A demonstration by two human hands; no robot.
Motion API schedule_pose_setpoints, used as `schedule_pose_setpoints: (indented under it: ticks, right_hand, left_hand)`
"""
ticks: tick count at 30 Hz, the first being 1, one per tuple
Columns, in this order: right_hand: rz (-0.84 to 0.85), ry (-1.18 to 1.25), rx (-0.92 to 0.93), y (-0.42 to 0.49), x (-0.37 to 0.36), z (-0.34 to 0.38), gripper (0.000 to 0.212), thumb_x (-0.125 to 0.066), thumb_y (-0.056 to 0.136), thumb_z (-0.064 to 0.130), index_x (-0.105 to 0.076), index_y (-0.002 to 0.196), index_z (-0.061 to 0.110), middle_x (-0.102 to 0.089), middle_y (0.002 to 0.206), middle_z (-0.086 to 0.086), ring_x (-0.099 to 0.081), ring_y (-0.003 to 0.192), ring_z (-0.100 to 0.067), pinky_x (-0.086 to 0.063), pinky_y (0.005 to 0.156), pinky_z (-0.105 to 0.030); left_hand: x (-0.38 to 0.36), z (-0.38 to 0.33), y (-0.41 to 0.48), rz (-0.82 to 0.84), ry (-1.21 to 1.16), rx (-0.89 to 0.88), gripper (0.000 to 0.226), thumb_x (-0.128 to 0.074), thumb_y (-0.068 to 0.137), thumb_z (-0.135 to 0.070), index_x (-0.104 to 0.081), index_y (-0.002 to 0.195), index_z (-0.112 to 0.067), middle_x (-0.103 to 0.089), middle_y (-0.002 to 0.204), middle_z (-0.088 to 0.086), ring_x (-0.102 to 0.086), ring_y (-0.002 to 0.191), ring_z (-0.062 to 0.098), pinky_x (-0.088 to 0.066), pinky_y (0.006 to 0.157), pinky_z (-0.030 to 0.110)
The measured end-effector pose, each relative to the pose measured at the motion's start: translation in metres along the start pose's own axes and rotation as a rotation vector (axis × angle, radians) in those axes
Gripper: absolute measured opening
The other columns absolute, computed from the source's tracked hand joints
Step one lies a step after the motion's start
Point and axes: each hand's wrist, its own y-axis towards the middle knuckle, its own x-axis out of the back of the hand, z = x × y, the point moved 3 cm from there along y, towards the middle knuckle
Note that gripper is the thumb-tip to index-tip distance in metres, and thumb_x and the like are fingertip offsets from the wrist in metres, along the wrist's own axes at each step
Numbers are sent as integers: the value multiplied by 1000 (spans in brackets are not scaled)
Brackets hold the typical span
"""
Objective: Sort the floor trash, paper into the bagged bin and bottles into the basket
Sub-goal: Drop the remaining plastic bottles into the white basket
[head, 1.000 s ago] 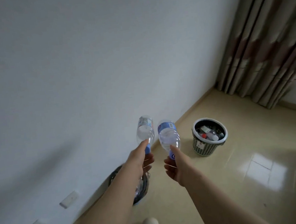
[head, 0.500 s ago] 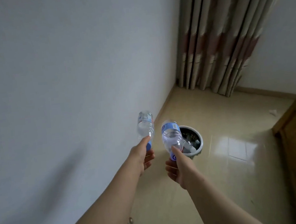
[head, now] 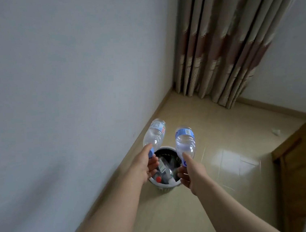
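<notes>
Beige floor (head: 224, 123), basket (head: 167, 186) below; left hand (head: 145, 166) clenched on left bottle (head: 154, 137), right hand (head: 192, 172) clenched on right bottle (head: 185, 143).

Basket (head: 166, 185) rim partly behind left hand (head: 144, 166), right hand (head: 193, 171); furniture (head: 301, 166) cut by edge; floor scrap (head: 276, 131) unidentifiable.

Centre frame: a left hand (head: 146, 166) and a right hand (head: 191, 172) each grip a clear plastic bottle by its blue-capped neck, left bottle (head: 154, 134), right bottle (head: 185, 142), above a white basket (head: 167, 185) of bottles by the wall.
</notes>
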Motion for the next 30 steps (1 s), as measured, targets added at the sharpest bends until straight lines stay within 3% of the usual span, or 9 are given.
schedule_pose_setpoints:
  ticks: [5,11,18,23,30]
  right_hand:
    - [53,-42,-69,45,-9,27,36,-62,82,44,-58,80,8,-56,66,-6,-46,52,-16,-41,50,-23]
    - [96,-46,-94,99,-20,66,28,-59,85,33,-45,71,13,-40,58,-5,-32,47,-15,-27,48,-19]
    - [163,-133,-167,141,-14,91,28,-57,87,34,-44,73,13,-42,56,-5,-34,46,-16,-28,40,-16]
    - [222,-300,-169,175,9,109,31,-60,86,38,-50,75,10,-48,59,-6,-42,48,-16,-36,47,-20]
    - [286,-584,-137,239,61,121,33,-58,86,41,-52,77,9,-54,59,-4,-46,50,-16,-36,52,-20]
  left_hand:
    - [-18,-23,40,-68,2,19,38,-52,88,-44,-52,66,-13,-53,58,-2,-52,56,12,-39,54,24]
    - [-35,-54,88,-125,6,33,36,-52,87,-46,-51,71,-14,-53,62,-1,-53,59,12,-38,57,25]
    - [-57,-58,119,-216,11,73,34,-54,86,-46,-52,72,-15,-54,65,-1,-54,61,12,-38,57,25]
    - [-89,-42,137,-320,-74,52,33,-54,88,-43,-52,73,-13,-53,64,1,-50,57,14,-37,54,23]
    - [-131,31,161,-411,-255,202,38,-51,91,-40,-46,66,-13,-44,59,1,-40,53,14,-32,53,24]
